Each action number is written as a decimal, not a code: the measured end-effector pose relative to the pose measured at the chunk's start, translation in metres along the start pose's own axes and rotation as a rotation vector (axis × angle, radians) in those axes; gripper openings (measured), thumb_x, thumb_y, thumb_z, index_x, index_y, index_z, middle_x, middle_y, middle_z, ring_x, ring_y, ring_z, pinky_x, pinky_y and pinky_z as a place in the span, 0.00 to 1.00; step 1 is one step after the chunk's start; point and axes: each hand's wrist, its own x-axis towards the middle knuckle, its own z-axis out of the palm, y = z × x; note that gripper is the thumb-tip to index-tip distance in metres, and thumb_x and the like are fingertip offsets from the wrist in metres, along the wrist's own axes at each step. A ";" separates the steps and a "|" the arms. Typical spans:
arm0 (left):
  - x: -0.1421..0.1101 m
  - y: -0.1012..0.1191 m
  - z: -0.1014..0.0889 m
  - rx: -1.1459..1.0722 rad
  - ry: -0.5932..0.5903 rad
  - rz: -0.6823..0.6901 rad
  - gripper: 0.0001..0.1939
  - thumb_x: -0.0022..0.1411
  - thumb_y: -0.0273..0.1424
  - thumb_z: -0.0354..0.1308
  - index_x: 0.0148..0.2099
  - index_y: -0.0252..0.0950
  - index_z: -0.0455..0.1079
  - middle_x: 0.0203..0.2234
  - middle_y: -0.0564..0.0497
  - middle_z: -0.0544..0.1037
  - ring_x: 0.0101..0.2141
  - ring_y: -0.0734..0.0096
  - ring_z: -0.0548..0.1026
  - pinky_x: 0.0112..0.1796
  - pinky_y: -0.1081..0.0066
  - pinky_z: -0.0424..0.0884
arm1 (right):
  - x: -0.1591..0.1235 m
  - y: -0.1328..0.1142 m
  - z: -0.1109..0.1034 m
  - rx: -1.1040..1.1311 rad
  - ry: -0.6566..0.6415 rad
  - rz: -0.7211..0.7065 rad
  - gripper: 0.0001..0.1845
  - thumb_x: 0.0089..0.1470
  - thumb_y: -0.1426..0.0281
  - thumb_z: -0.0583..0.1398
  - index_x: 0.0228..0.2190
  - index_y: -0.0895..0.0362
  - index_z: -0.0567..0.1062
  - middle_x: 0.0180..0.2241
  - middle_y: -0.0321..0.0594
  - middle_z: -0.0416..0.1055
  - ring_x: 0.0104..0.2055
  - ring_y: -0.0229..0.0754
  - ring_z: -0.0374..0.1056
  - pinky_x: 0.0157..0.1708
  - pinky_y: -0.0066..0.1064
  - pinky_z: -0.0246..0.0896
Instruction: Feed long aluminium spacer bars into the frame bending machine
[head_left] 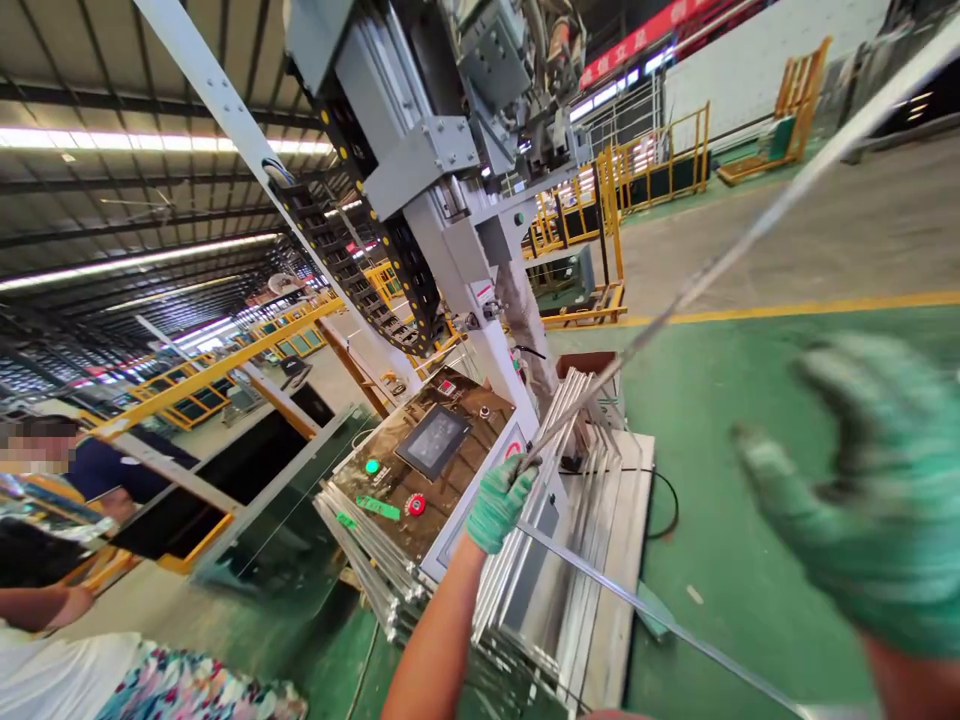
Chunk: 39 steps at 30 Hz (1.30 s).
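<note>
Gripping thin metal strip (750, 235) end, left hand (498, 502) fingers clamped; right hand (862, 500) fingers apart, open green floor (720, 400) beyond.

Ctrl panel (427, 455) left of strip stack (577, 560); machine column (450, 250) behind.

Operator's body, head view: two gloved hands, bare forearms.

Left hand (499, 500) wears a green knitted work glove, speckled with lighter flecks; weave visible across the back, cuff ends snug at the wrist in a slightly paler band. Forearm below it is bare, no sleeve in view up to the frame's lower edge. Right hand (862, 500) wears a matching green knit glove; it sits close to the lens and is blurred, so weave detail is unreadable. The glove's cuff edge shows at lower right with bare wrist beneath. No watch, bands or markings discernible on either arm.
</note>
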 end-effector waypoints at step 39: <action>-0.079 -0.025 -0.028 -0.984 0.388 -0.182 0.29 0.62 0.57 0.65 0.40 0.32 0.75 0.17 0.62 0.54 0.17 0.86 0.47 0.17 0.80 0.45 | -0.114 -0.166 0.094 1.079 -0.744 0.297 0.17 0.69 0.59 0.57 0.34 0.48 0.85 0.28 0.33 0.82 0.29 0.33 0.79 0.35 0.15 0.74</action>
